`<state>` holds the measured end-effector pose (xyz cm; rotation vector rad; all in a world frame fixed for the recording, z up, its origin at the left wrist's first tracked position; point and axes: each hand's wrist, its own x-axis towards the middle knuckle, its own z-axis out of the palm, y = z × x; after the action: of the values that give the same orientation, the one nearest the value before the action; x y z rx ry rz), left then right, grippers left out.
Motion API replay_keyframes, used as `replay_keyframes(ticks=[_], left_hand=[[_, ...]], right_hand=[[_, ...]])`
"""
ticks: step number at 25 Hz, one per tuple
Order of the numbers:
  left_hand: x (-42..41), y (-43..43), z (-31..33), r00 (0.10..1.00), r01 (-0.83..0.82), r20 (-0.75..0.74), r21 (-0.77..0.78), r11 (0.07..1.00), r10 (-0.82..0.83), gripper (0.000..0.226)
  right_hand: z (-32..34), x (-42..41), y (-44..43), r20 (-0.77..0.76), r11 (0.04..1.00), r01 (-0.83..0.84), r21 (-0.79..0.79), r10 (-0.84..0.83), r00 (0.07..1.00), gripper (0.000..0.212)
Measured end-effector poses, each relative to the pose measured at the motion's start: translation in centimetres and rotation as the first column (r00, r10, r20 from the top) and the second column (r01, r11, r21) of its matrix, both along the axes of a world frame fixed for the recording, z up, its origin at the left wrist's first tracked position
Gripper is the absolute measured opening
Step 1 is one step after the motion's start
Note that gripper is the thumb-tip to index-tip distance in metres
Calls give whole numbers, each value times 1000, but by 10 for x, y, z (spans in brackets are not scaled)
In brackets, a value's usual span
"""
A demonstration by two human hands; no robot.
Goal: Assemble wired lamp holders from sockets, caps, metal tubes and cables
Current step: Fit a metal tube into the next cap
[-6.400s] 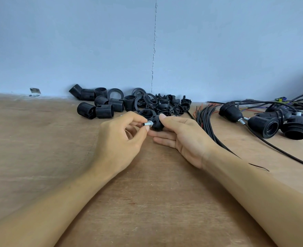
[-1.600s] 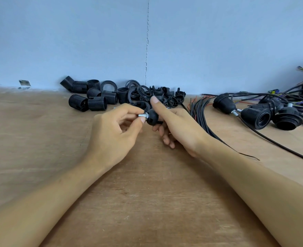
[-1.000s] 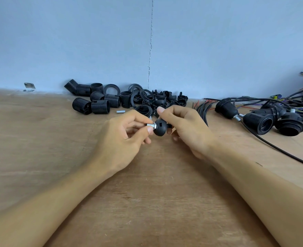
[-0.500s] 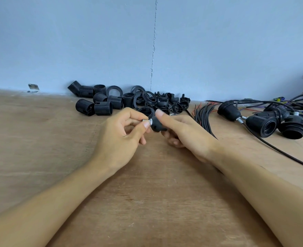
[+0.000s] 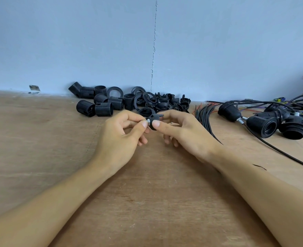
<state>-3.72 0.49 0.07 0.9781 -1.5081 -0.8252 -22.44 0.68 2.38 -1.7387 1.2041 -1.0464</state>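
Note:
My right hand [image 5: 183, 132] pinches a small black cap [image 5: 155, 119] between thumb and forefinger above the wooden table [image 5: 147, 193]. My left hand [image 5: 122, 138] pinches a short metal tube [image 5: 147, 121] that sticks out of the cap's left end. Only the tube's tip shows between my fingertips. Behind my hands lies a heap of loose black threaded sockets [image 5: 103, 108], rings [image 5: 114, 92] and caps [image 5: 166, 102] against the wall.
A bundle of black cables [image 5: 205, 115] with bared ends lies right of the heap. Several assembled lamp holders [image 5: 262, 125] with cables sit at the far right. A small metal bracket [image 5: 34, 88] rests by the wall on the left.
Both hands have kept hold of the cap and tube. My right fingers have shifted round the cap, and the thumb now sits on its near side. The view has wandered slightly.

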Motion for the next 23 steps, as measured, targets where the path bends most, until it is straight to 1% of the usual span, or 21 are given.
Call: replay_keyframes(ticks=[1, 2, 3, 4, 7, 10, 13, 15, 16, 17, 20, 22, 23], left_hand=[[1, 0, 0, 1000, 6, 25, -17, 1000, -5, 10], [1, 0, 0, 998, 14, 58, -43, 999, -12, 11], [1, 1, 1, 996, 21, 91, -73, 997, -14, 13], [1, 2, 1, 993, 24, 121, -108, 994, -11, 14], [-2, 6, 4, 980, 14, 196, -250, 968, 37, 12], [-4, 13, 6, 962, 35, 263, -397, 917, 77, 6], [-2, 13, 8, 925, 42, 341, -523, 851, 164, 3], [-1, 11, 7, 907, 52, 371, -570, 820, 200, 6], [-1, 10, 6, 909, 48, 368, -562, 826, 197, 8], [-1, 10, 5, 920, 33, 348, -526, 850, 180, 11], [-3, 8, 0, 969, -41, 223, -286, 957, 108, 20], [-1, 2, 0, 991, -81, 94, -135, 987, 95, 19], [0, -1, 0, 995, -90, 23, -70, 993, 92, 17]], right_hand=[[0, -1, 0, -31, 1000, 0, 16, 0, 1000, 30], [2, 0, 0, -47, 998, 1, 58, 2, 999, 40], [2, 0, 0, -48, 994, -5, 105, 10, 999, 46], [4, 1, 0, -38, 989, -13, 147, 19, 999, 47], [6, 4, -1, -10, 974, -21, 225, 24, 1000, 47], [9, 5, -2, 29, 961, -11, 277, 3, 1000, 44], [12, 4, -3, 10, 954, -19, 298, 17, 1000, 43], [12, 5, -3, -14, 949, -14, 314, 19, 1000, 43], [12, 5, -2, -24, 948, -1, 320, 9, 1000, 44], [12, 6, -2, -41, 947, 20, 320, -7, 999, 48], [10, 7, 1, -103, 953, 90, 290, -62, 993, 65], [8, 8, 2, -109, 964, 88, 251, -62, 992, 70], [5, 8, 2, -141, 976, 105, 192, -79, 987, 67]])
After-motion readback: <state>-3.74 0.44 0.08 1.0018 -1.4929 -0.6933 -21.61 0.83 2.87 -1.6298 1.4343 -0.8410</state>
